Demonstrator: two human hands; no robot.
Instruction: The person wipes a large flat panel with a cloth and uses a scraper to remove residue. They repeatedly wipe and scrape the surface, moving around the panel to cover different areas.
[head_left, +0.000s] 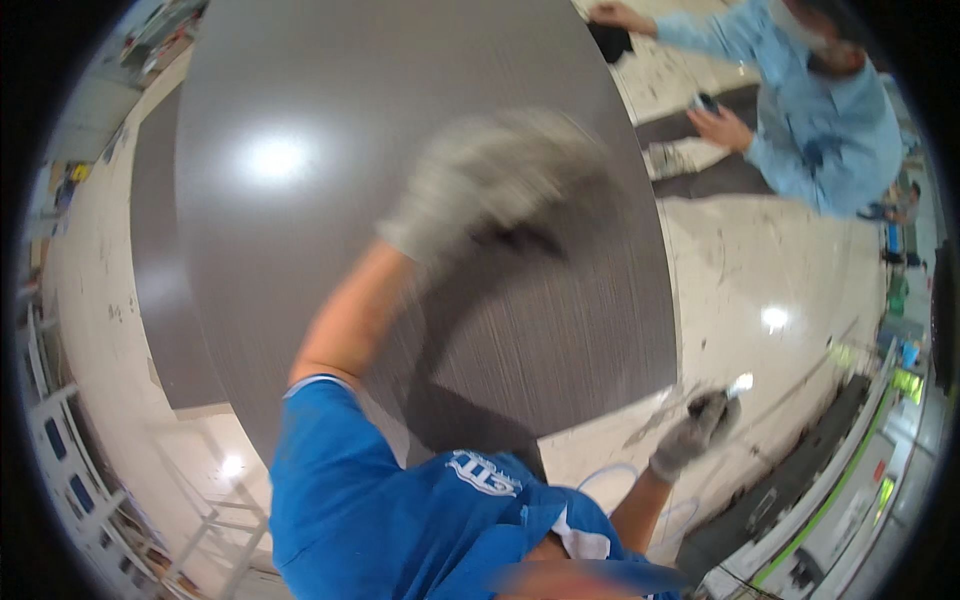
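Observation:
A large dark grey-brown wood-grain panel (pixel 560 330) lies in front of me. My left hand (pixel 500 175), in a grey work glove, is over its middle, smeared by motion. A dark patch shows under the hand; whether that is a cloth or shadow I cannot tell, and the fingers are not readable. My right hand (pixel 690 440), also gloved, is off to the right, past the panel's near right corner. Its fingers are curled round something dark, with a small bright whitish spot by the fingertips; its kind is not clear.
Another dark panel (pixel 160 300) sticks out at the left. A person in a light blue shirt (pixel 825 130) stands at the far right, a small dark object in one hand. Long machine parts with a green stripe (pixel 830 500) stand at lower right, a white metal frame (pixel 225 530) at lower left.

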